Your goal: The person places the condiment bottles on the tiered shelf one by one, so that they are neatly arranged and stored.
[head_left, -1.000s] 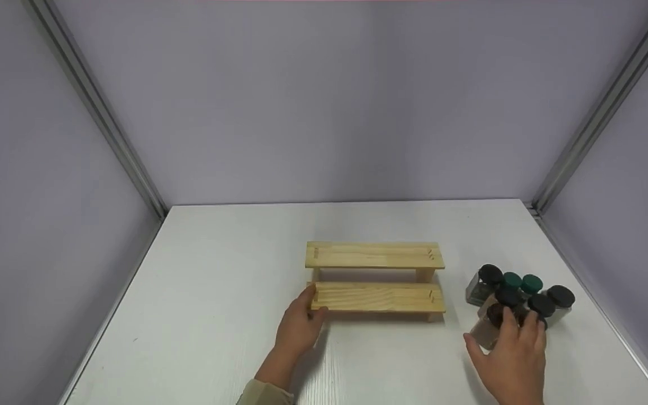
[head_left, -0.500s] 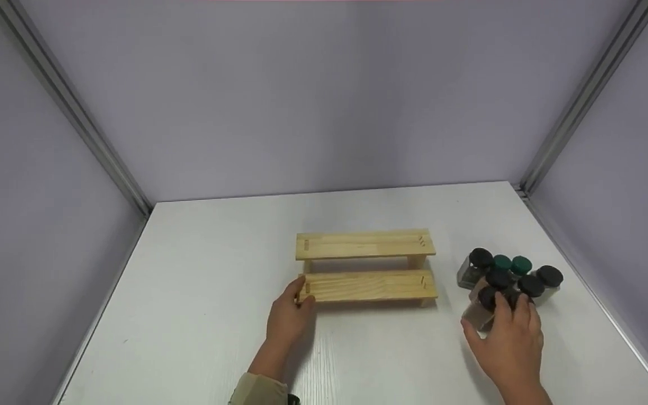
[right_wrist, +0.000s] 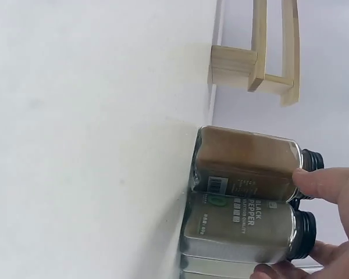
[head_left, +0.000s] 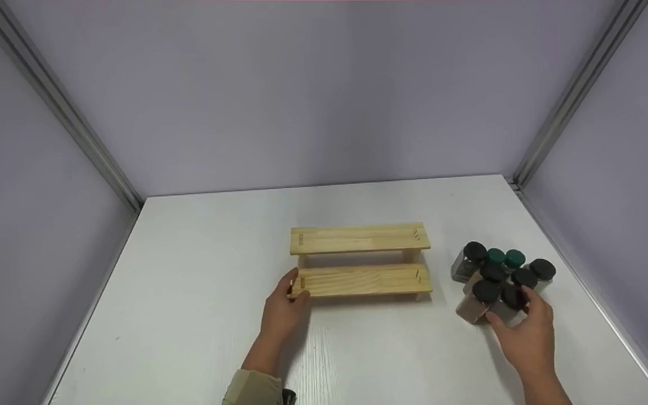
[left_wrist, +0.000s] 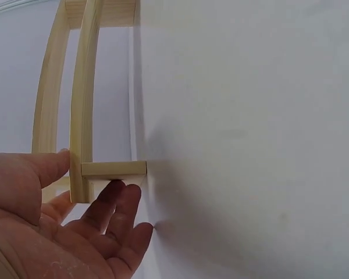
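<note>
A two-tier wooden rack (head_left: 360, 281) stands mid-table, its lower plank toward me. My left hand (head_left: 284, 312) grips that plank's left end. In the left wrist view the thumb lies on the plank's edge, while the curled fingers (left_wrist: 125, 209) come round beside the leg (left_wrist: 113, 169). At the right, my right hand (head_left: 529, 334) has thumb and fingers round the front right spice jar, a black pepper jar (right_wrist: 238, 226) with a black cap (head_left: 512, 296). Pressed against it is a jar of brown powder (right_wrist: 247, 160), whose shoulder the thumb overlaps.
Several more spice jars cluster tightly behind, some with black caps (head_left: 475, 251) and two with green caps (head_left: 514, 259). White table (head_left: 200, 292) lies around the rack. Grey-lilac panels (head_left: 324, 95) wall in the back and sides.
My right hand has shifted from over the front jars' caps to the right side of the front right jar. The left hand keeps its place on the rack. The head view has tilted slightly.
</note>
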